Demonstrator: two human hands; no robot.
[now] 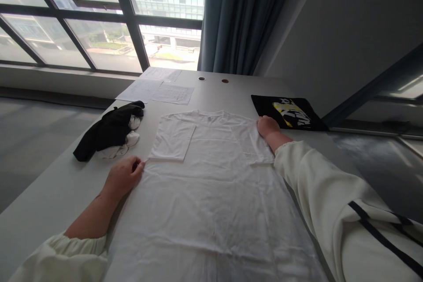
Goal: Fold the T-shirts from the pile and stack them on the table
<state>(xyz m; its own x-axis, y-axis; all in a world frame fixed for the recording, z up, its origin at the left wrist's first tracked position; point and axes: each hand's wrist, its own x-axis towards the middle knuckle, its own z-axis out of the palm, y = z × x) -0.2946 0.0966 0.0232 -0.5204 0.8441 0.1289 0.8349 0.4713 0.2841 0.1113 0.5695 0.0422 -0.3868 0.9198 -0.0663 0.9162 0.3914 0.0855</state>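
Note:
A white T-shirt (211, 185) lies spread on the table, its collar toward the far end and both sleeves folded inward over the body. My left hand (124, 176) is closed at the shirt's left edge, just below the left sleeve, pinching the fabric between thumb and fingers. At the right shoulder, my right hand (267, 128) is closed on the shirt's edge beside the folded right sleeve. The fingertips of the right hand are partly hidden.
The light table (211, 90) carries a crumpled black garment (105, 130) with white cloth at left, paper sheets (172, 92) at the far left, and a folded black garment (291, 112) with a yellow and white print at right. Beyond stand windows and a curtain (238, 17).

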